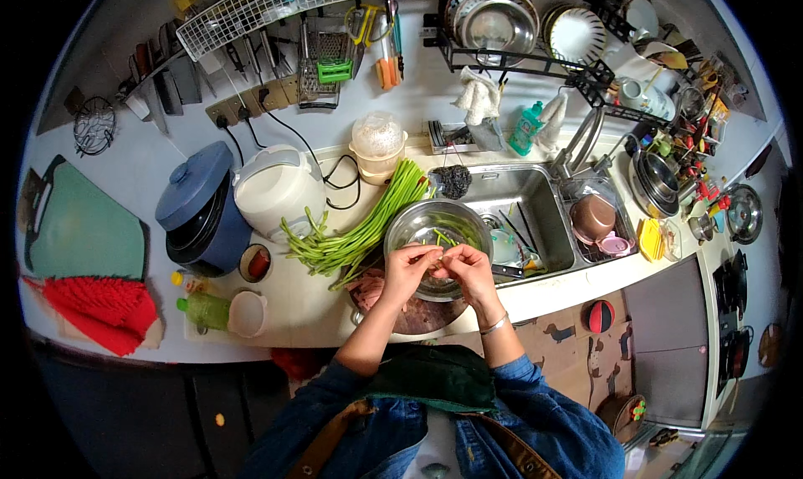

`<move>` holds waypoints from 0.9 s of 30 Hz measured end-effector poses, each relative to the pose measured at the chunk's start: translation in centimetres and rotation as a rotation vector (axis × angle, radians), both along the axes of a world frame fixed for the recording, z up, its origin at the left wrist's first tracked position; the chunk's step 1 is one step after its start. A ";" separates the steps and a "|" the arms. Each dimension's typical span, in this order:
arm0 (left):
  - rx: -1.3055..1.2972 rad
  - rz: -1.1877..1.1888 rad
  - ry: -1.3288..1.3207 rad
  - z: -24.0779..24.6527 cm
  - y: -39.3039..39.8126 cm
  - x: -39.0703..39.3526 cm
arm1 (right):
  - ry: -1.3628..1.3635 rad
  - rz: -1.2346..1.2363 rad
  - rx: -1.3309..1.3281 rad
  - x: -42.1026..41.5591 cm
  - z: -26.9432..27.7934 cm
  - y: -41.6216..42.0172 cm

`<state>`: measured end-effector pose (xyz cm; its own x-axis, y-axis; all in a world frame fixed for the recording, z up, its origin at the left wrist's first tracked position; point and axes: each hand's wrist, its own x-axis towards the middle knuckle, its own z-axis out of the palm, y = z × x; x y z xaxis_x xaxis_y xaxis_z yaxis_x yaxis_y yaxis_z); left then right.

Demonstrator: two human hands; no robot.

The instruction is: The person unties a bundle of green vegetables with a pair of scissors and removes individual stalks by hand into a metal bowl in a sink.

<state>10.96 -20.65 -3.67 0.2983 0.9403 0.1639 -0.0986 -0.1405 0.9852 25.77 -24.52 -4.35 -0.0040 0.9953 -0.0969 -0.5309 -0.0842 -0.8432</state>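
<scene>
Both of my hands meet above a stainless steel bowl (401, 223). My left hand (413, 270) and my right hand (467, 272) pinch a small piece of green stalk between their fingertips; most of it is hidden by the fingers. A few short green pieces (444, 237) lie in the bowl. A large bunch of long green stalks (370, 228) rests on the counter against the bowl's left side. Under the bowl's near edge is a round wooden cutting board (433, 319), with pink sliced meat (367, 289) on its left part.
Right of the bowl is a steel sink (558, 228) holding dishes, with a knife (507, 270) at its near edge. To the left stand a white rice cooker (279, 187), a blue lidded pot (201, 209), a small bowl (255, 263), a green bottle (207, 309) and a white cup (248, 314).
</scene>
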 end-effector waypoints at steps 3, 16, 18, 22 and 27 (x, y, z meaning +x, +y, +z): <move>-0.255 0.004 -0.027 0.6 0.0 -0.1 | 0.053 0.039 0.000 -0.1 0.0 0.1; 0.198 0.157 0.321 -3.6 5.7 0.1 | -0.902 -0.636 0.086 10.7 -1.5 3.9; 0.420 0.356 0.468 -2.8 8.2 -0.4 | -1.242 -0.631 0.086 12.7 -3.0 4.5; 0.465 0.573 0.701 -4.2 14.4 -1.8 | -1.410 -0.584 -0.067 13.1 -5.9 5.7; 0.273 0.481 1.009 -4.7 16.5 -2.0 | -1.466 -0.473 -0.033 13.3 -7.4 5.8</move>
